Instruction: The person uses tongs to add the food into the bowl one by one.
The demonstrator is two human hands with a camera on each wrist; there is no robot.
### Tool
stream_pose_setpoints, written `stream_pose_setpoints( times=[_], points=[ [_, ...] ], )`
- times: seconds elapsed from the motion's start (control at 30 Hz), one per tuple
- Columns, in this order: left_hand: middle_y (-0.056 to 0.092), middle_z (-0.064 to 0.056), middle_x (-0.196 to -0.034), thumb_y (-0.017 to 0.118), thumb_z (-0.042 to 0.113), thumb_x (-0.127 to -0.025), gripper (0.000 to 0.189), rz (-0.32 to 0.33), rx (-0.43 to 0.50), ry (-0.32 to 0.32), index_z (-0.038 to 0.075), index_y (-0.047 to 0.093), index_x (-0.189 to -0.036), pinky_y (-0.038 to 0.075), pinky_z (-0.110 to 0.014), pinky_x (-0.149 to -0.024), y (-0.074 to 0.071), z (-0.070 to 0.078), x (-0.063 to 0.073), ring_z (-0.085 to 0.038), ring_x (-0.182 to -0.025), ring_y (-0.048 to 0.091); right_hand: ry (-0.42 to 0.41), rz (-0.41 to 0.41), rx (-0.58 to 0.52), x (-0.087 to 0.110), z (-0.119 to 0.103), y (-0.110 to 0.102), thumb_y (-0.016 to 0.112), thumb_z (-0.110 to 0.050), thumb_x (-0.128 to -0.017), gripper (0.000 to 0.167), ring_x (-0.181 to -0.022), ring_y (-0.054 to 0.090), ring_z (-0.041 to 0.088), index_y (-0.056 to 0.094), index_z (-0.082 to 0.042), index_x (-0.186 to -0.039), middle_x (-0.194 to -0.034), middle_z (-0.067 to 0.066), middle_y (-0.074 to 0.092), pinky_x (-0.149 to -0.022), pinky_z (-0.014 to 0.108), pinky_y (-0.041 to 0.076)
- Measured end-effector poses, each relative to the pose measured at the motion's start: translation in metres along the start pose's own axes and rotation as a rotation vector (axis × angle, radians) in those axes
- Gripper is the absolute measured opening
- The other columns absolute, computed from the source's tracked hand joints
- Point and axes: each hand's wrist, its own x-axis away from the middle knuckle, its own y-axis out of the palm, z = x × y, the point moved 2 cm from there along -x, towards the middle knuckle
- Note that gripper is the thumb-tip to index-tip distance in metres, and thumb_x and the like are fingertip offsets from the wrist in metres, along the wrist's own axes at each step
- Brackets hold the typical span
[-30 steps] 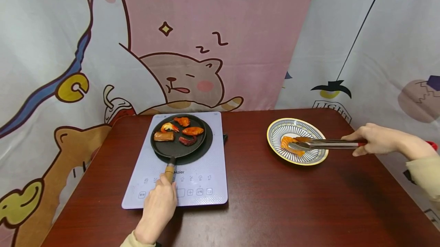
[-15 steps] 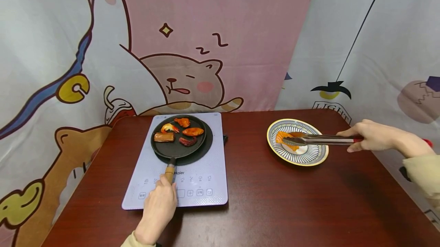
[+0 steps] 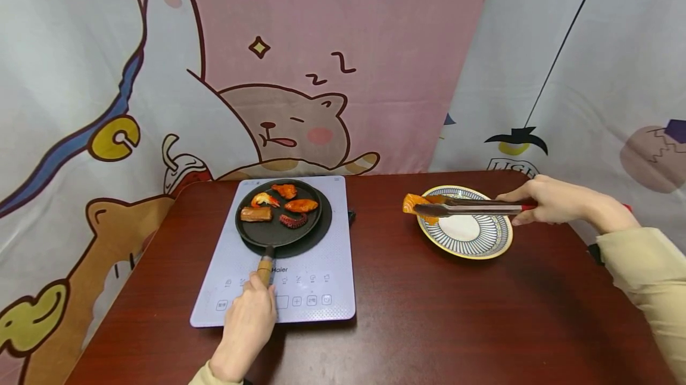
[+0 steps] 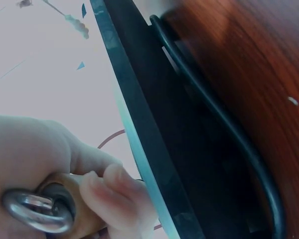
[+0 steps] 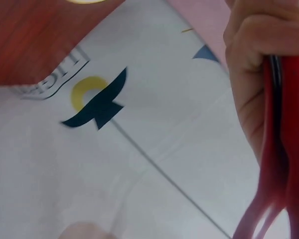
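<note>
My left hand (image 3: 250, 312) grips the wooden handle (image 3: 265, 268) of a black frying pan (image 3: 268, 232); in the left wrist view its fingers curl round the handle's end, by a metal ring (image 4: 38, 210). Several foods lie in the pan, among them a shrimp (image 3: 265, 199) and an octopus tentacle (image 3: 293, 221). My right hand (image 3: 552, 199) holds metal tongs (image 3: 477, 207) with red grips (image 5: 295, 119). Between their tips is an orange salmon slice (image 3: 411, 202), over the left rim of a patterned plate (image 3: 495, 241) and apart from the pan.
The pan sits on a white induction cooker (image 3: 327, 254) at the left of the brown table (image 3: 407, 313). A black cord (image 4: 214, 104) runs by the cooker's edge. A cartoon-print cloth (image 3: 407, 63) hangs behind the table.
The tongs have lifted the salmon slice from the plate's middle and carried it left past the rim. My right hand has moved left with them. The left hand and pan stay put.
</note>
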Motion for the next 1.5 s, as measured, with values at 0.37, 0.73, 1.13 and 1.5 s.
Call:
stream_pose_setpoints(
  times=[0.37, 0.73, 1.13, 1.5],
  points=[
    [0.056, -0.028, -0.074, 0.058, 0.011, -0.090, 0.040, 0.011, 0.002, 0.009, -0.021, 0.044, -0.109, 0.047, -0.050, -0.046, 0.000, 0.000, 0.000, -0.046, -0.054, 0.059, -0.125, 0.035, 0.039, -0.039, -0.039, -0.007, 0.075, -0.020, -0.080, 0.050, -0.050, 0.034, -0.003, 0.061, -0.006, -0.126, -0.063, -0.013, 0.053, -0.055, 0.018, 0.036],
    [0.056, -0.027, -0.073, 0.058, 0.011, -0.090, 0.038, -0.001, 0.012, 0.006, -0.019, 0.044, -0.107, 0.047, -0.049, -0.046, 0.000, 0.000, 0.000, -0.045, -0.053, 0.059, -0.248, 0.050, 0.070, -0.082, -0.083, -0.009, 0.073, -0.022, -0.081, 0.048, -0.066, 0.046, 0.002, 0.062, -0.008, -0.126, -0.111, 0.007, 0.071, -0.067, 0.022, 0.042],
    [0.055, -0.026, -0.071, 0.059, 0.011, -0.089, 0.036, 0.024, 0.013, 0.016, -0.018, 0.044, -0.104, 0.046, -0.049, -0.044, 0.000, 0.000, 0.000, -0.044, -0.051, 0.058, -0.342, 0.066, 0.071, -0.123, -0.130, 0.009, 0.076, -0.021, -0.078, 0.048, -0.066, 0.041, 0.009, 0.064, -0.011, -0.124, -0.102, 0.001, 0.072, -0.060, 0.022, 0.036],
    [0.057, -0.029, -0.074, 0.059, 0.011, -0.089, 0.040, 0.030, 0.004, 0.018, -0.021, 0.044, -0.109, 0.047, -0.050, -0.046, 0.000, 0.000, 0.000, -0.046, -0.053, 0.059, -0.443, 0.081, 0.030, -0.146, -0.163, 0.033, 0.076, -0.014, -0.076, 0.040, -0.057, 0.041, 0.004, 0.068, -0.011, -0.116, -0.075, -0.004, 0.065, -0.059, 0.020, 0.039]
  ],
)
